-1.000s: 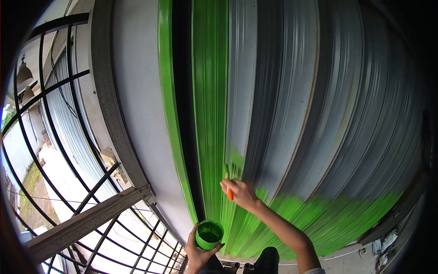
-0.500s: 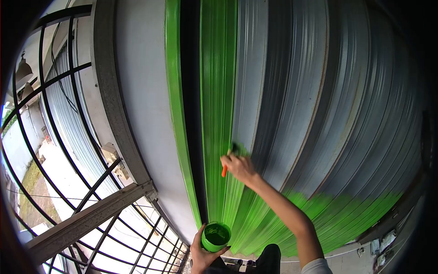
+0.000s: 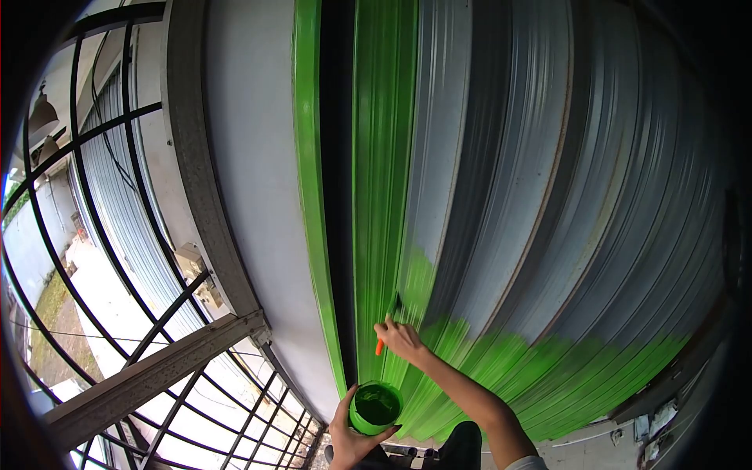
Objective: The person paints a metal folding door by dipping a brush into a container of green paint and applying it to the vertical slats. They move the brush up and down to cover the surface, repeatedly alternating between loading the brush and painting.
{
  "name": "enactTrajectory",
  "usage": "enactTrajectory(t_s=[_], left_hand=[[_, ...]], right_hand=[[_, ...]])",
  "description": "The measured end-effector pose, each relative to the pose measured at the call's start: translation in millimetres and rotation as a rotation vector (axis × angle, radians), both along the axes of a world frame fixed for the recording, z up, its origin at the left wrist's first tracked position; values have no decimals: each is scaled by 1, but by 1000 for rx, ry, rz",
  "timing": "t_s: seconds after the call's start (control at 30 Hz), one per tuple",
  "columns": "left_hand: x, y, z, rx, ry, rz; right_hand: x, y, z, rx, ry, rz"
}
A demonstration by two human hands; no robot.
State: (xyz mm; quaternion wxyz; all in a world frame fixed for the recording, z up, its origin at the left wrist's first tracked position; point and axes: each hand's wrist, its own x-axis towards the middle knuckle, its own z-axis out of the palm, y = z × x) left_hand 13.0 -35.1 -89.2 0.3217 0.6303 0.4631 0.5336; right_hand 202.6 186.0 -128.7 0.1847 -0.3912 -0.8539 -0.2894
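My right hand is closed around a paintbrush with an orange handle. Its dark bristles touch the corrugated metal shutter, at the border of a green-painted strip. Below, at the bottom centre, my left hand grips a round container of green paint from the side, fingers and thumb wrapped about its wall. Green covers the shutter's left panel and its lower part; the upper right panels are bare grey metal with some rusty edges.
A green vertical strip borders a dark gap left of the shutter. Beyond the white wall stands a metal post with a black window grille. Small scraps lie at the lower right, near the floor.
My right hand has moved downward with the brush, and a fresh green patch shows on the grey panel above it. The paint container has shifted slightly right in view.
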Motion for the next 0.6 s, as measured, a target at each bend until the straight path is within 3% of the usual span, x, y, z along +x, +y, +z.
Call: enactTrajectory(t_s=[0.07, 0.2, 0.27, 0.43, 0.53, 0.57, 0.6], left_hand=[[0, -1, -5, 3, -5, -2], [0, -1, -4, -5, 42, -11], [1, -2, -1, -4, 57, -7], [3, -4, -2, 31, 59, 20], [3, -5, -2, 29, 50, 22], [2, -7, -1, -1, 34, 11], [2, -8, 2, -30, 18, -2]], right_hand=[[2, 0, -13, -156, 21, 13], [-1, 10, 23, -373, -6, -108], [-4, 10, 83, -336, 149, -145], [-11, -8, 206, 290, 227, 90], [-25, -16, 207, 309, 12, -77], [-31, -16, 197, 119, -88, -197], [-33, -10, 176, 183, -210, -187]])
